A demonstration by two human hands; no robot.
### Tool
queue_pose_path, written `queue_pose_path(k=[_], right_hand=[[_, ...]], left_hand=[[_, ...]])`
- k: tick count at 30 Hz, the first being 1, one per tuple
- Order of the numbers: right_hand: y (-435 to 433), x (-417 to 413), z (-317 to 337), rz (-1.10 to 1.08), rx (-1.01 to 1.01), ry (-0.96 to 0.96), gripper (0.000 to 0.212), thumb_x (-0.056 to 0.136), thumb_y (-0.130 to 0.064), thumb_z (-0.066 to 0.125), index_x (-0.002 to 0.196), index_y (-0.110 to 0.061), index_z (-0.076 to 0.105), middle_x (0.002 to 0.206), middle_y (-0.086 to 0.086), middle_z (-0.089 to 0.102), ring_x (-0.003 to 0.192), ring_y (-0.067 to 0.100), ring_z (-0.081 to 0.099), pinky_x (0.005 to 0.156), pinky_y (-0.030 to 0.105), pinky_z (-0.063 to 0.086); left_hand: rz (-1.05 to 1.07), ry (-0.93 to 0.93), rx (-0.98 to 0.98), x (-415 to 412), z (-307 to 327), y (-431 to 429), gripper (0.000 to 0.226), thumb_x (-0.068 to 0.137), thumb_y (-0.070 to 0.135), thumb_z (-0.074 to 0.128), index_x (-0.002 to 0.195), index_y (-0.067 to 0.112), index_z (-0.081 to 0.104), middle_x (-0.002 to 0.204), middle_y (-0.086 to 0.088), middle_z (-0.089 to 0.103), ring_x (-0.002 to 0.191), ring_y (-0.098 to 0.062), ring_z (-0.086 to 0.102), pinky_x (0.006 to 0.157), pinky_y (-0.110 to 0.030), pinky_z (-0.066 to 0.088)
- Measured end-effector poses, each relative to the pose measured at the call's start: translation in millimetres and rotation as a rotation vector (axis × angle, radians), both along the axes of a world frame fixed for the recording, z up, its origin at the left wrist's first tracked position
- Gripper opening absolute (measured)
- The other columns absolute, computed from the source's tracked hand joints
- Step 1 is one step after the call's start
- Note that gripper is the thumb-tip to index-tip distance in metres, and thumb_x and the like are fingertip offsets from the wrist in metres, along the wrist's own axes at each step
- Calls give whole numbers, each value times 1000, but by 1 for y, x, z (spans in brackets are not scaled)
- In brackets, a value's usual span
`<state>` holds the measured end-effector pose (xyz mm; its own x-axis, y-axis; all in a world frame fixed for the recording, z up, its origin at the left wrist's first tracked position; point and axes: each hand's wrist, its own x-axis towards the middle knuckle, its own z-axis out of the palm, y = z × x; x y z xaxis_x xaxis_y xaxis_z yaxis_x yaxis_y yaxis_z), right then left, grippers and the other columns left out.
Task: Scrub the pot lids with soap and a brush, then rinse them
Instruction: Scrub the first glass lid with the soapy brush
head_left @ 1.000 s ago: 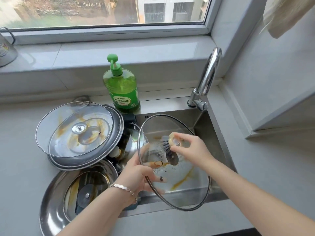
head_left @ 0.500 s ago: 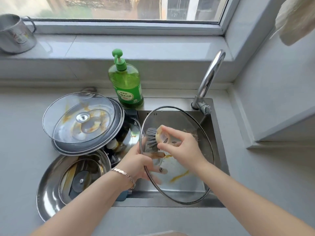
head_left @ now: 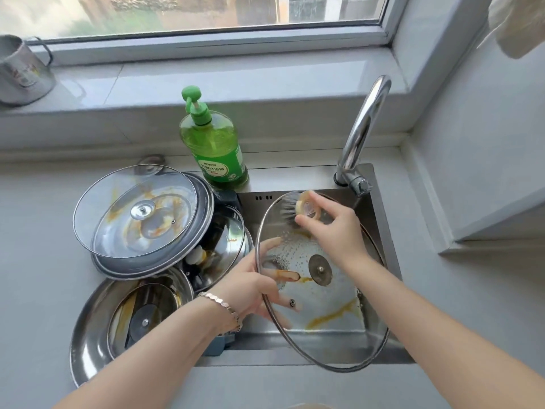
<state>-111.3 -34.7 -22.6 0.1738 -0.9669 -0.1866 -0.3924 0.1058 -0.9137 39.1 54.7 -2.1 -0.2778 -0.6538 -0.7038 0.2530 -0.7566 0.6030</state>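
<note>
I hold a large glass lid (head_left: pixel 330 308) with a metal rim tilted over the sink (head_left: pixel 380 208). Orange streaks and soap foam mark its inner face. My left hand (head_left: pixel 250 284) grips its left edge, fingers behind the glass. My right hand (head_left: pixel 333 228) grips a round brush (head_left: pixel 298 209) with dark bristles and a cream top, pressed on the lid's upper edge. A green soap bottle (head_left: pixel 213 146) with a pump stands behind the sink.
Left of the sink, stained lids are stacked: a glass lid (head_left: pixel 135 211) on top, a steel lid (head_left: pixel 100 335) at the front. A chrome tap (head_left: pixel 364 128) arches over the sink's back right. A metal mug (head_left: pixel 20 72) sits on the windowsill.
My right hand has moved the brush from the lid's centre up to its upper edge. The soapy patch on the glass has grown. The lid stays gripped in my left hand.
</note>
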Motion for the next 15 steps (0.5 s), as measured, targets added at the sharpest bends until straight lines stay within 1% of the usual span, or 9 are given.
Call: queue_pose_path(k=[2, 3, 6, 7, 9, 11, 12, 14, 15], right_hand=[[18, 14, 5, 146, -8, -44, 56, 76, -19, 75, 128, -25, 56, 122, -14, 57, 98, -1, 55, 88, 13, 44], [17, 15, 3, 157, -16, -46, 56, 76, -19, 75, 128, -25, 56, 125, -13, 56, 99, -1, 54, 88, 14, 44], [-9, 5, -2, -21, 6, 21, 58, 77, -23, 74, 131, -21, 53, 130, -6, 57, 115, 3, 50, 98, 19, 37], [-8, 5, -1, -22, 14, 28, 58, 77, -23, 74, 131, -20, 53, 129, -7, 57, 117, 2, 49, 99, 19, 36], [13, 15, 2, 103, 10, -26, 56, 76, -19, 74, 129, -23, 55, 119, -21, 58, 104, -7, 52, 93, 14, 40], [35, 20, 4, 225, 12, -66, 55, 75, -16, 76, 125, -28, 57, 113, -30, 55, 87, -14, 55, 86, 11, 43], [32, 18, 2, 217, 16, -70, 55, 75, -17, 76, 125, -28, 58, 118, -25, 56, 89, -13, 55, 87, 12, 43], [12, 10, -2, 57, 40, -41, 56, 75, -19, 76, 128, -23, 56, 128, -8, 58, 104, -4, 53, 93, 15, 38], [7, 9, -2, 3, 50, -13, 57, 76, -20, 75, 129, -21, 55, 129, -5, 57, 108, -1, 51, 93, 15, 35]], left_hand=[[19, 2, 2, 5, 0, 0, 92, 56, -14, 45, 133, 35, 38, 117, -24, 60, 89, -50, 64, 56, -50, 56], [21, 1, 2, 8, 0, 0, 92, 56, -14, 44, 133, 35, 38, 117, -24, 61, 89, -50, 64, 55, -49, 56], [-8, -31, -5, 14, 1, 2, 91, 58, -15, 45, 134, 34, 36, 115, -23, 62, 88, -48, 65, 56, -49, 56], [-14, -39, -11, 13, 1, 2, 89, 62, -18, 44, 134, 34, 36, 116, -23, 61, 88, -48, 65, 57, -50, 55], [0, -42, -19, 12, 1, 2, 85, 67, -21, 43, 131, 34, 38, 119, -22, 59, 89, -48, 64, 58, -51, 55], [25, -39, -31, 16, 1, 2, 84, 60, -18, 46, 129, 32, 43, 122, -20, 58, 92, -46, 65, 55, -50, 57], [32, -36, -38, 18, 1, 3, 86, 60, -18, 47, 129, 32, 42, 122, -19, 58, 92, -45, 65, 53, -48, 57], [23, -35, -45, 19, 1, 3, 88, 71, -25, 42, 135, 34, 36, 120, -21, 59, 90, -47, 65, 54, -47, 57], [15, -45, -51, 18, 0, 3, 87, 75, -26, 39, 138, 35, 33, 120, -22, 59, 89, -47, 65, 55, -47, 57]])
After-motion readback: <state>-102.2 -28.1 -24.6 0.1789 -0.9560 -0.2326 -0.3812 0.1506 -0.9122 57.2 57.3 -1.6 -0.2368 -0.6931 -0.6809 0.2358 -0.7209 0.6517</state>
